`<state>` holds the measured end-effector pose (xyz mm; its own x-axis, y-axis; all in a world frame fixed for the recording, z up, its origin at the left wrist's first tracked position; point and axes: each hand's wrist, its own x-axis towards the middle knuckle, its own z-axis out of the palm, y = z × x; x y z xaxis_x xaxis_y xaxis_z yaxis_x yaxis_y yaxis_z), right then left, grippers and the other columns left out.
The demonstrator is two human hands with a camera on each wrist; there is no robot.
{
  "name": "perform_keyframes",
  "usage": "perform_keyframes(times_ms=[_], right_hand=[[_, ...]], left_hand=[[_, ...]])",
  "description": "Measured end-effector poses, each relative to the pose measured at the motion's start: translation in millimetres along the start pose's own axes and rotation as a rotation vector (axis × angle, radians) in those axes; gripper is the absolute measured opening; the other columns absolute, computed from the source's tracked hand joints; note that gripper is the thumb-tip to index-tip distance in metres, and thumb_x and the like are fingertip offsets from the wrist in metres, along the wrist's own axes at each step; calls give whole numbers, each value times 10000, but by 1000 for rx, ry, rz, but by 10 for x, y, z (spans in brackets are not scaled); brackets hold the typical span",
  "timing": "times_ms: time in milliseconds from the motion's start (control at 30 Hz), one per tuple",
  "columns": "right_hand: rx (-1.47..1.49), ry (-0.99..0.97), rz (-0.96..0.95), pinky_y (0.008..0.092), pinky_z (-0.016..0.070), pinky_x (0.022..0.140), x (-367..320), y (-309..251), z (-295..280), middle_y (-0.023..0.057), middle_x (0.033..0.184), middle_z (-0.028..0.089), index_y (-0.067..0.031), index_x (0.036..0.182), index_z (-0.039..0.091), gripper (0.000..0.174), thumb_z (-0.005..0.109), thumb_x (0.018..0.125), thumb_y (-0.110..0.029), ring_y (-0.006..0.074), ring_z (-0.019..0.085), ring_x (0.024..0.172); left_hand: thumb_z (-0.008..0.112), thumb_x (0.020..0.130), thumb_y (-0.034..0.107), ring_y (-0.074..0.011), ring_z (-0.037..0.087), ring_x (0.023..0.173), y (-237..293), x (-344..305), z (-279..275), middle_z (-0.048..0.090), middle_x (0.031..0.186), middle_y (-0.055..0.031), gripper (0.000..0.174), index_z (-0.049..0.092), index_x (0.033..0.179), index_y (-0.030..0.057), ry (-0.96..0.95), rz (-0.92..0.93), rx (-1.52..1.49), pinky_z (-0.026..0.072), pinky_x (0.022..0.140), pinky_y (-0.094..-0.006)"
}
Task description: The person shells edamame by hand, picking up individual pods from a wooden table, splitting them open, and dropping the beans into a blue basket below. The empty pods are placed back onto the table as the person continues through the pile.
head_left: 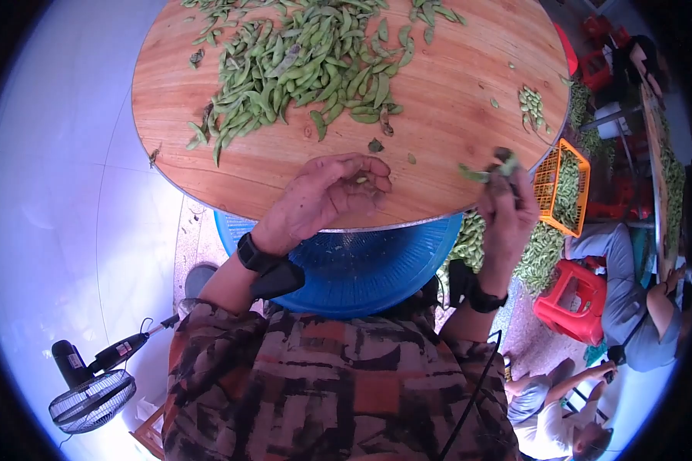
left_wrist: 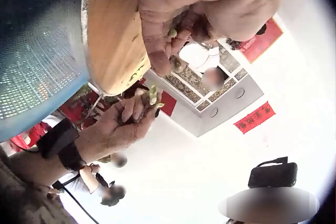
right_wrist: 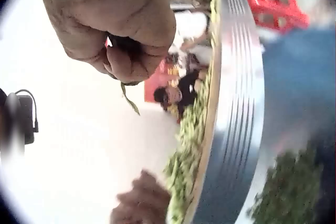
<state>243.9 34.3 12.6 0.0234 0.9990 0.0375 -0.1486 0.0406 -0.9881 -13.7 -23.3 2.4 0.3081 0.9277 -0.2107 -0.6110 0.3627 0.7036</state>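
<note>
My left hand [head_left: 327, 192] is over the near edge of the round wooden table [head_left: 446, 100], its fingers curled. A small green bean [left_wrist: 172, 33] shows between those fingers in the left wrist view. To the right, my right hand [head_left: 507, 211] pinches a green soybean pod [head_left: 474, 174] between thumb and fingertips. The pod's thin end hangs below the fingers in the right wrist view. A large heap of soybean pods [head_left: 307, 73] covers the far left of the tabletop. Several shelled beans [head_left: 530, 104] lie near its right edge.
Below the table edge, a blue mesh basin [head_left: 346, 273] stands before my lap. On the right are an orange crate [head_left: 581, 224] of pods, more pods on the floor [head_left: 542, 257] and a red stool [head_left: 569, 307]. People sit beyond. A fan [head_left: 92, 401] stands at lower left.
</note>
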Motion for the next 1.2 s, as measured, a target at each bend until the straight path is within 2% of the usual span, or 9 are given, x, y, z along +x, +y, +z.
perform_keyframes(times_ms=[67,133,233,367,400,600,833,1000,1200], right_hand=[[-121,52,-85,186,325,460,74,55,-322,3,847,626,35,1207,583,290,553,927,-32,29,428,569],[-758,321,-387,272,450,525,134,137,-591,40,755,640,25,1119,631,267,641,886,-105,115,570,568],[-1304,72,-159,365,505,599,31,-43,-815,141,736,665,37,1067,634,271,669,852,-125,256,668,656],[-1407,92,-64,430,516,642,30,-3,-791,208,791,675,26,1028,649,256,677,835,-140,348,683,738],[-1406,130,-121,429,529,671,30,11,-764,216,840,684,17,1048,651,256,665,844,-137,359,685,774],[-1106,225,-354,378,544,706,32,-19,-414,206,912,697,6,1055,672,215,631,870,-96,311,702,811],[-659,-39,-251,269,514,655,-156,55,204,115,826,688,3,1094,656,224,585,888,-51,139,652,712],[-343,-268,-72,231,485,677,-201,182,572,72,789,654,10,1143,623,263,552,892,-26,98,609,727],[-109,-423,133,220,456,681,-164,203,741,54,853,632,28,1143,619,265,533,896,-11,80,548,738]], left_hand=[[416,1005,282,-231,633,928,51,-69,96,621,1063,-142,403,548,1176,-58,11,-30,16,518,801,-294],[398,1011,305,-243,635,957,68,-134,94,634,1049,-146,434,570,1143,-70,17,-64,36,516,834,-304],[454,1000,295,-225,641,969,187,-269,-11,667,1012,-104,398,627,1065,-58,-410,-41,614,507,864,-311],[611,872,139,-264,649,888,452,-180,-68,674,979,-121,175,663,969,3,171,158,1330,509,780,-348],[642,826,87,-297,647,836,510,-100,-125,663,961,-144,136,664,937,12,472,225,1563,510,724,-369],[654,763,57,-359,621,738,465,208,-448,640,814,-170,95,637,833,-5,655,454,1752,496,680,-423],[679,747,59,-313,627,668,394,145,-351,629,829,-157,144,620,852,-19,661,449,1569,497,618,-394],[630,855,3,-84,596,660,289,42,-43,630,783,-28,59,633,914,6,500,237,720,483,579,-237],[621,890,6,-72,578,679,54,81,-15,642,862,-33,104,641,990,-17,299,243,740,472,594,-214]])
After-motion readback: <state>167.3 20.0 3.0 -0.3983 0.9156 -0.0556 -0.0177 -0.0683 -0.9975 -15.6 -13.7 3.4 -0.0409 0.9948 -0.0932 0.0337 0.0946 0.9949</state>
